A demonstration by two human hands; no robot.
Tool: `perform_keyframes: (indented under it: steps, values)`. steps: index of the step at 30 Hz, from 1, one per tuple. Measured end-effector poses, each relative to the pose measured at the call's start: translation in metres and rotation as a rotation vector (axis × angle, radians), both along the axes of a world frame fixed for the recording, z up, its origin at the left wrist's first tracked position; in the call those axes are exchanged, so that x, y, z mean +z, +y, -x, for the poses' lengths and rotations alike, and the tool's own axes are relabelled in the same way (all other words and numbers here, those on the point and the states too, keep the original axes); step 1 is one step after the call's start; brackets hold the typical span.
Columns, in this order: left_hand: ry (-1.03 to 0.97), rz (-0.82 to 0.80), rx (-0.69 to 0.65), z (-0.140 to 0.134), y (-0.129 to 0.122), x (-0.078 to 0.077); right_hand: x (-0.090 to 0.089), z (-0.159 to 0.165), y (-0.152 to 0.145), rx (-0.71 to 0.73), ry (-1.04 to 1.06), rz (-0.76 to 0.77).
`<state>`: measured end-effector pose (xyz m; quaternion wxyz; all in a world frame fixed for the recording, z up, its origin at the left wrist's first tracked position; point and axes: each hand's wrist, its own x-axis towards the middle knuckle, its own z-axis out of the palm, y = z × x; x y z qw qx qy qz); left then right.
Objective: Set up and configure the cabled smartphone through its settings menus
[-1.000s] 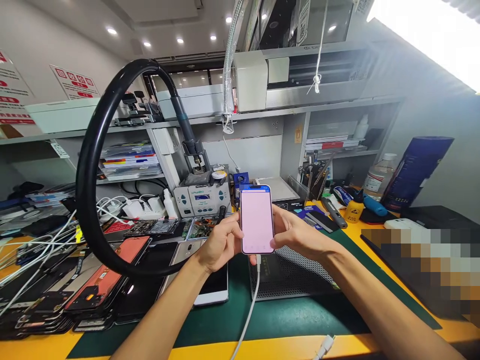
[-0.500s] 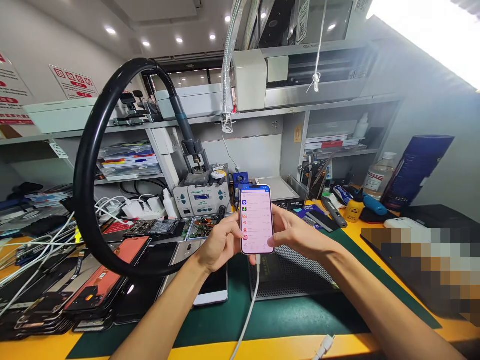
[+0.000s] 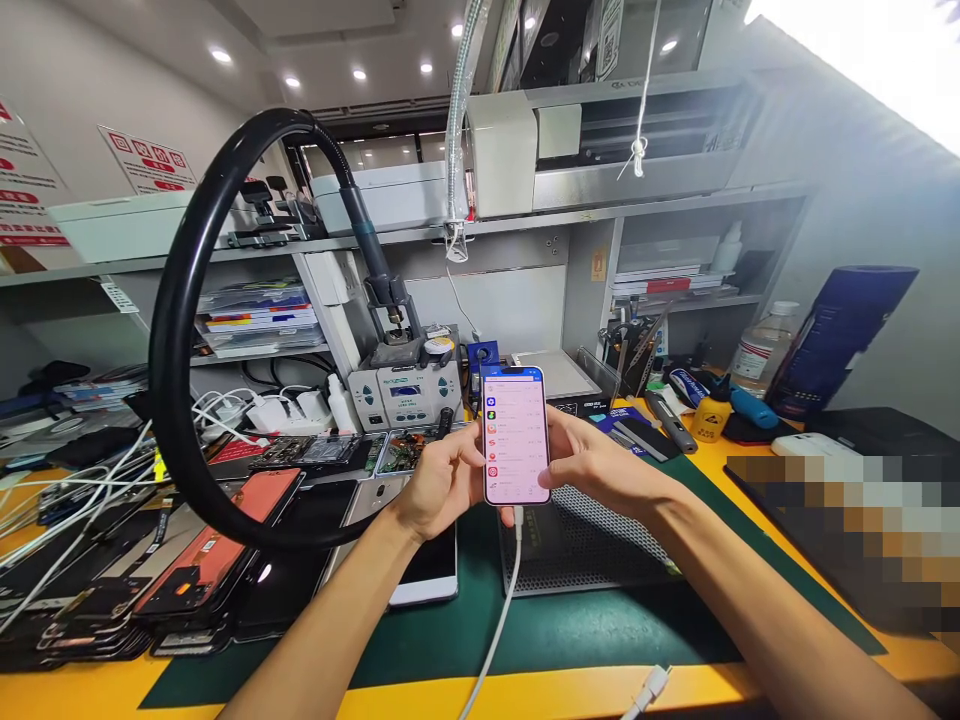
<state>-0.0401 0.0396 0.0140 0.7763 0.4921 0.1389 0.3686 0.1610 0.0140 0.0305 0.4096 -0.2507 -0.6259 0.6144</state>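
Green matting overlies a yellow bench; stacked phone parts lie left, grey shelving behind, ceiling spotlights lit. Left hand and right hand, both curled, grip a lit phone between them, above the matting, white cable at its lower edge.

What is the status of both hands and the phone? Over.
Left hand, right hand: both holding phone. Screen lit, list showing. White cable at phone's bottom edge. Right thumb over a lower screen corner.
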Motion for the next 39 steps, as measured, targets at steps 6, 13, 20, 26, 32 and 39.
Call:
perform_keyframes:
  steps: [6, 13, 20, 26, 32, 39]
  values:
    - [-0.016, -0.001, -0.031, 0.0007, -0.0008, 0.0028, -0.0042, -0.0017, 0.0032, 0.000, 0.001, -0.005]
    - [-0.029, 0.002, -0.058, 0.0002, -0.0005, 0.0036, -0.0009, 0.0005, 0.0012, 0.019, 0.011, 0.011]
    - [-0.044, 0.015, -0.060, 0.0004, -0.0009, 0.0039, -0.0041, -0.0011, 0.0022, 0.010, 0.040, 0.022]
    - [-0.058, 0.025, -0.064, -0.0001, -0.0005, 0.0028, -0.0060, -0.0002, 0.0043, -0.045, 0.012, 0.024]
    - [-0.070, 0.032, -0.059, -0.0002, -0.0019, 0.0046, -0.0058, 0.0023, 0.0058, -0.098, 0.071, 0.145]
    - [-0.071, 0.048, -0.044, 0.0003, -0.0034, 0.0057, -0.0097, 0.0027, 0.0097, -0.094, 0.119, 0.193]
